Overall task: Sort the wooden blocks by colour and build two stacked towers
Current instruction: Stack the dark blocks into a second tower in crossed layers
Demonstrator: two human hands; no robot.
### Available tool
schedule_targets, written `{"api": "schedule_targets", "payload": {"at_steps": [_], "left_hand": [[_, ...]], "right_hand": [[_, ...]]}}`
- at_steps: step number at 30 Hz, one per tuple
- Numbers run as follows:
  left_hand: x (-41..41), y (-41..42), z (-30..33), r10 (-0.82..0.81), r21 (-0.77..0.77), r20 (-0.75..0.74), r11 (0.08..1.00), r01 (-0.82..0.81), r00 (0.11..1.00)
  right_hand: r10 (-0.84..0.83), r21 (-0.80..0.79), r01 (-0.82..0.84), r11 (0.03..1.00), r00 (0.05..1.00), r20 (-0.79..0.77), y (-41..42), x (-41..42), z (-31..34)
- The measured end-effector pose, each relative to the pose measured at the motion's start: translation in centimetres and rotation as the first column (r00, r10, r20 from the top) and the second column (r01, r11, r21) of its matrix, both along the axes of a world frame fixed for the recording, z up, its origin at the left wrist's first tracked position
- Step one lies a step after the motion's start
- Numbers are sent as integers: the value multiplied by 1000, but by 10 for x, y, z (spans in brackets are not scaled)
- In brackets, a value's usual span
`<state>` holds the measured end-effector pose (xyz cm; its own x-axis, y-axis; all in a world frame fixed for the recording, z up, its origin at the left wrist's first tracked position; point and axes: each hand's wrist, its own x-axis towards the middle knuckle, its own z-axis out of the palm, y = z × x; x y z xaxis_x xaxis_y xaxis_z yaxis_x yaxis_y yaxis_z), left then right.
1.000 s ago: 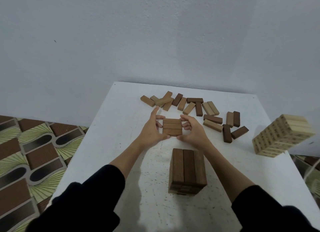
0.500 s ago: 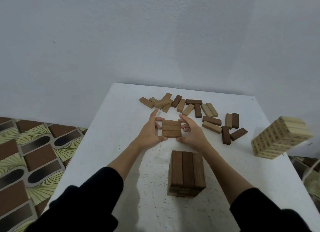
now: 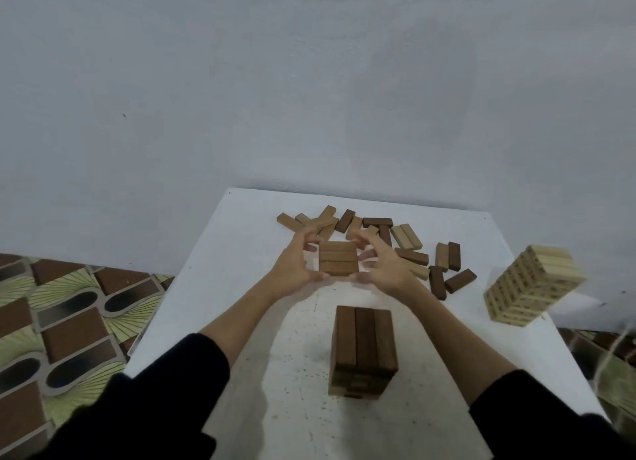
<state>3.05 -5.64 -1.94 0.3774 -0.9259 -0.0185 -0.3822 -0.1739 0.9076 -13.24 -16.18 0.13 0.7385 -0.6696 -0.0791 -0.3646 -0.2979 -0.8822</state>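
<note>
On the white table (image 3: 220, 287) a square layer of three mid-brown blocks (image 3: 339, 262) lies flat between my hands. My left hand (image 3: 296, 267) grips its left side with thumb and curled fingers. My right hand (image 3: 383, 268) cups its right side, thumb at the near corner, fingers slightly spread and blurred. A dark brown tower (image 3: 363, 346) stands nearer to me, just in front of the hands. A pale wood tower (image 3: 533, 282) stands at the table's right edge.
Several loose brown and tan blocks (image 3: 409, 249) lie scattered along the back of the table, behind and right of my hands. A grey wall rises behind the table. A patterned floor (image 3: 62, 322) lies to the left.
The hands and the three-block layer stay in about the same place on the table. My right fingers have spread a little.
</note>
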Motion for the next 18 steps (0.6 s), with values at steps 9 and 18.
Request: {"api": "schedule_targets", "payload": {"at_steps": [9, 18], "left_hand": [[-29, 48, 72, -63, -204, -187, 979, 24, 980], [-67, 95, 75, -157, -214, -162, 969, 121, 974]], "right_hand": [[-10, 39, -1, 999, 962, 274, 45, -46, 65], [8, 10, -11, 1000, 956, 293, 98, -93, 61]]}}
